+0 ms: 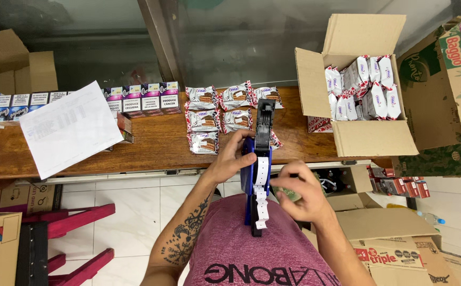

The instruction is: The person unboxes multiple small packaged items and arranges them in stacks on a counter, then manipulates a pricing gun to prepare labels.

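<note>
Blue and black, the price-label gun (pixel 256 159) stands nearly upright against the person's chest, well clear of the wooden surface (pixel 156 143). The left hand (pixel 230 159) wraps its body from the left, its grip pressed together around the blue housing. A strip of white labels (pixel 261 196) hangs from the front of the gun down towards the maroon shirt (pixel 251 249). The right hand (pixel 299 193) sits just beside that strip, fingers curled; its grip seems to pinch something small and greenish, though I cannot tell exactly what, nor whether the fingertips touch the strip.

Judging by how things lie, the pricing work looks barely begun or paused for the gun itself. Eight or so wrapped wafer snacks (pixel 204 121) lie in rows on the surface beyond the gun, and no stuck label shows on them at this size. An open cardboard box (pixel 370 139) to the right holds many more of the same white packets (pixel 360 85), so most stock is still unpacked. A row of cigarette packs (pixel 140 98) lines the back edge, and a printed sheet of paper (pixel 69 127) rests at the left. With the strip dangling loose and both hands on the gun, feeding or tidying the labels appears to be the step in hand
</note>
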